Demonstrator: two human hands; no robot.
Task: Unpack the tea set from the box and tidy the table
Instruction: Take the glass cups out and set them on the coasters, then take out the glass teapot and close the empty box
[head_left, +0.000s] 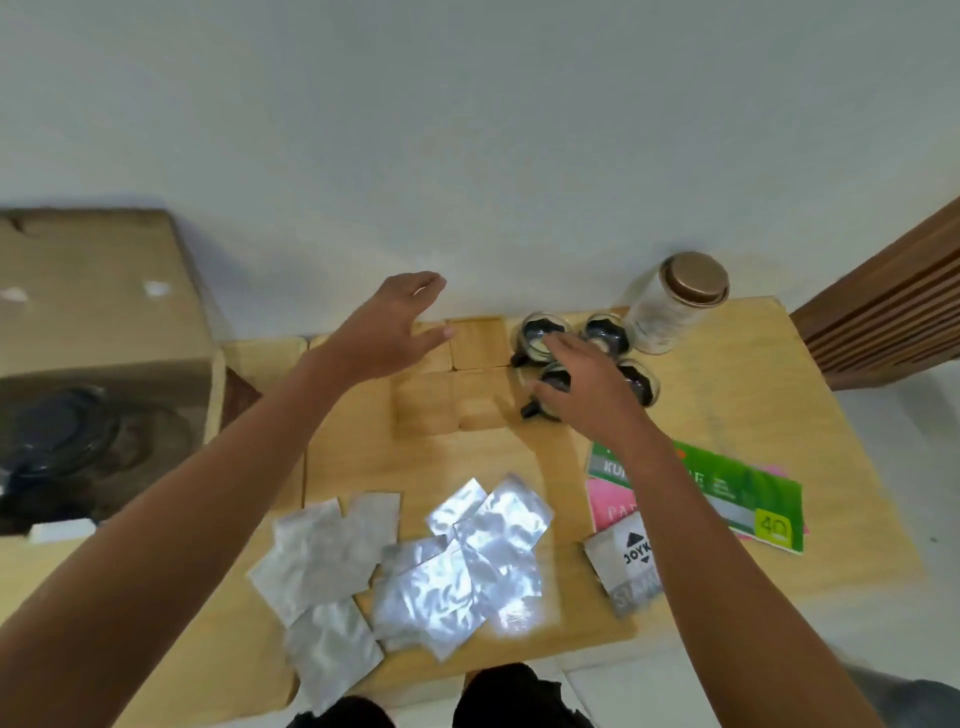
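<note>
Several small glass tea cups with dark handles cluster at the far right of the wooden table (727, 415); the clearest is one cup (540, 335) and another cup (605, 332). My right hand (587, 395) lies flat over the near cups, fingers spread, touching them or just above. My left hand (389, 332) hovers open above several square wooden coasters (478, 343), holding nothing. The cardboard box (98, 312) stands at the left with dark plastic wrap (57, 441) at its front.
A glass jar with a bronze lid (675, 301) stands behind the cups. Several silver foil pouches (415, 551) lie spread near the front edge. A green and pink booklet (748, 493) and a grey packet (623, 561) lie at the right. A wooden slatted panel (893, 312) is far right.
</note>
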